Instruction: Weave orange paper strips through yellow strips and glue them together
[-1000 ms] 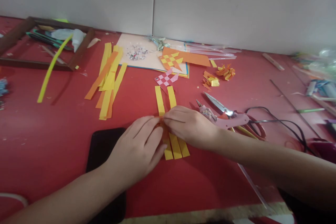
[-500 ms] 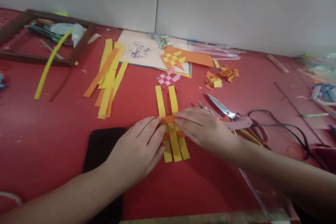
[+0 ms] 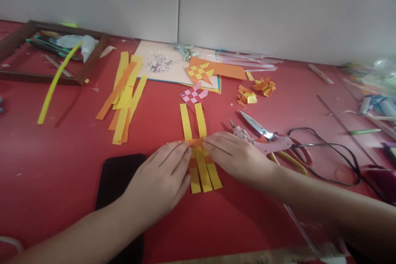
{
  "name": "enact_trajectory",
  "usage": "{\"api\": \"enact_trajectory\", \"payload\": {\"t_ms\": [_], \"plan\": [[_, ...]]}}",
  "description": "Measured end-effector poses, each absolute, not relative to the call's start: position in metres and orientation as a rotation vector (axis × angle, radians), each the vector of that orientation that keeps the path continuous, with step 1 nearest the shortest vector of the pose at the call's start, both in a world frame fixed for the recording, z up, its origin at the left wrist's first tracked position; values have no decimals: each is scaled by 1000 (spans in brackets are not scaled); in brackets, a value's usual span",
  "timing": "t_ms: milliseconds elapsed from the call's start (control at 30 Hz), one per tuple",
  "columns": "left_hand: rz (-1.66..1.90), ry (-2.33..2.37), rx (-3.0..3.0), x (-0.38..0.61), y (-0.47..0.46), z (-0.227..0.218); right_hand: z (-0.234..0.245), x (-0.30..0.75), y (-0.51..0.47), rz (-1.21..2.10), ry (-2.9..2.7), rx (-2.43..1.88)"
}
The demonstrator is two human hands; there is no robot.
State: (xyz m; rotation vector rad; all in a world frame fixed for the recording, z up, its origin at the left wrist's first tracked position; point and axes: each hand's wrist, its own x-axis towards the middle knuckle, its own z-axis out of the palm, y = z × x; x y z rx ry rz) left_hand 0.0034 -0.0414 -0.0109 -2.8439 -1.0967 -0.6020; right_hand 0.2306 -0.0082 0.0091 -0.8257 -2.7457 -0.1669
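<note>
Nearest the viewer, a black flat device (image 3: 119,173) is seen lying on the red counter (image 3: 62,165), partly covered by the left forearm. Just beyond it, the left hand (image 3: 161,179) is laid flat, its grip spread wide and closed on nothing. Its fingertips (image 3: 185,152) are pressed on the left end of an orange cross strip (image 3: 196,143). The right hand (image 3: 239,159) is laid likewise from the other side, its grip also spread and empty, with fingertips (image 3: 208,145) set on the strip's right end.

Between the two hands the yellow strips (image 3: 202,169) are found, three side by side on the counter, with orange cross strips woven through them. Two of them are carried on beyond the fingers. Just right of the right hand, pink-handled scissors (image 3: 266,136) are laid with blades parted, and a black cable (image 3: 321,145) is seen beyond.

Further back, a pink checked weave (image 3: 192,95) is placed at the far ends of the yellow strips. To the left, a loose pile of strips (image 3: 125,95) is spread out. Farthest, a cream sheet (image 3: 173,76), an orange-and-yellow weave (image 3: 199,72) and a wooden frame (image 3: 37,77) are set by the wall.
</note>
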Motion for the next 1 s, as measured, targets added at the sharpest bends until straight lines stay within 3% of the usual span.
{"api": "enact_trajectory", "payload": {"t_ms": [1000], "plan": [[-544, -1094, -2870, 2, -43, -10, 7, 231, -6, 2, -2826, -864]]}}
